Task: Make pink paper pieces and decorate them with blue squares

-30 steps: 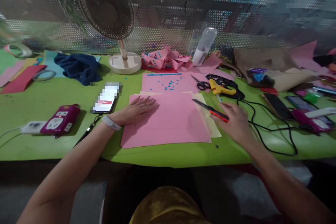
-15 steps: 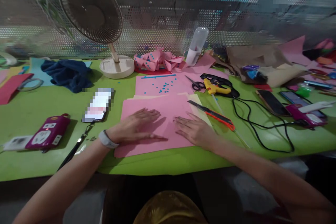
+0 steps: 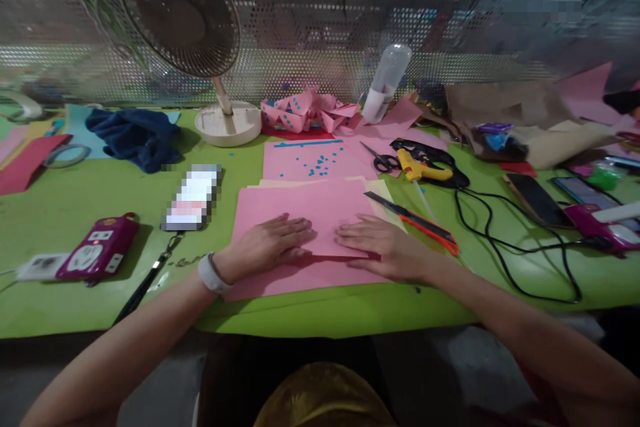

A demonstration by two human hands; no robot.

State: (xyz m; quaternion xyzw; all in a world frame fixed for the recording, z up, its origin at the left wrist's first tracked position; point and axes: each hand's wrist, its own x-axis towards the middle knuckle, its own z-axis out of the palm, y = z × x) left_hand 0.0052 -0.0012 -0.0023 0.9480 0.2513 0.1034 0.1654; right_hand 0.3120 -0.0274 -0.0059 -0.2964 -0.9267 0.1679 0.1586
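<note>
My left hand (image 3: 270,243) lies flat on a pink paper sheet (image 3: 320,203), fingers stretched to the right. From the other side my right hand (image 3: 383,247) rests on the same sheet, fingers extended and pointing left. A straight paper edge runs between the hands. Nearer me lies a slightly darker pink strip (image 3: 300,279); whether it is a fold or a second sheet I cannot tell. Cream paper (image 3: 393,203) peeks out beneath at the back and right. An orange-and-black utility knife (image 3: 417,220) lies just beyond my right hand.
Behind are a pink sheet with blue dots (image 3: 280,160), scissors (image 3: 385,161), a yellow glue gun (image 3: 423,168) and folded pink paper shapes (image 3: 310,113). A fan (image 3: 227,125) stands back left. A phone (image 3: 193,197) and purple power strip (image 3: 100,247) lie left; a black cable (image 3: 505,240) loops right.
A paper edge now shows across the pink sheet between my hands, with a darker strip nearer me. My left fingers have drawn closer together. The view has shifted slightly left.
</note>
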